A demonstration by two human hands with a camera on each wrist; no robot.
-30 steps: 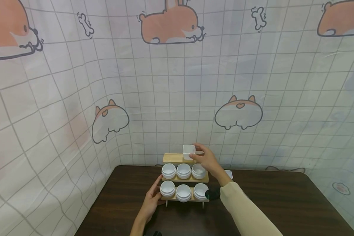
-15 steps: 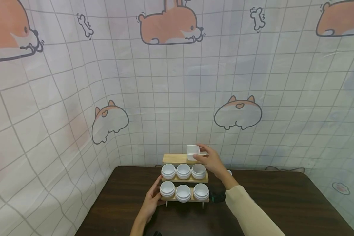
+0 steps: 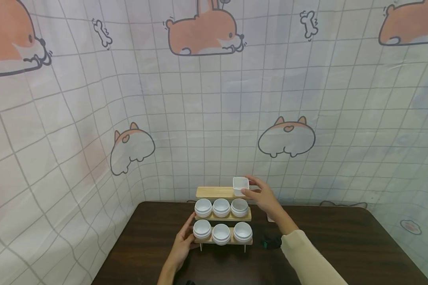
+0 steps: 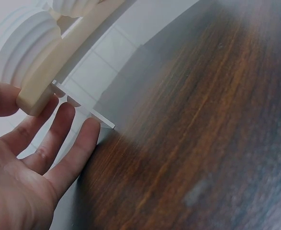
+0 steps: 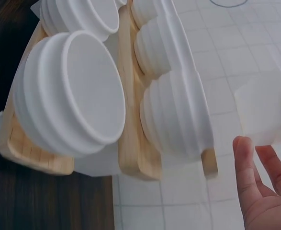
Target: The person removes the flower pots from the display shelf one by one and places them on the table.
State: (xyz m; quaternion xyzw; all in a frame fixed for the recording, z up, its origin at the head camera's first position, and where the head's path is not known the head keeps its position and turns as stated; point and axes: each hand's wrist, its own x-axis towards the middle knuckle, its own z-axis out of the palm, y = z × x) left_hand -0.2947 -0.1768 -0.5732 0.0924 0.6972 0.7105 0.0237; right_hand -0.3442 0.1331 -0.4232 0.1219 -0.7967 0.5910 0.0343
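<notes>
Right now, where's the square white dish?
In the head view, the square white dish is in the right hand, at the right end of the top shelf, behind the upper right bowl. Shelf contact is unclear.

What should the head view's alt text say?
A person's right grip holds a square white cup near the top wooden tier; the left grip holds the bottom tier. Six round white bowls sit on that and the middle tier.

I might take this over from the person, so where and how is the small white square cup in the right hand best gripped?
Probably by the left wall of the small white square cup, coming from the left and pinching over the open rim: in the head view that flat wall is uncovered, while the right hand pinches the cup's right side.
</notes>
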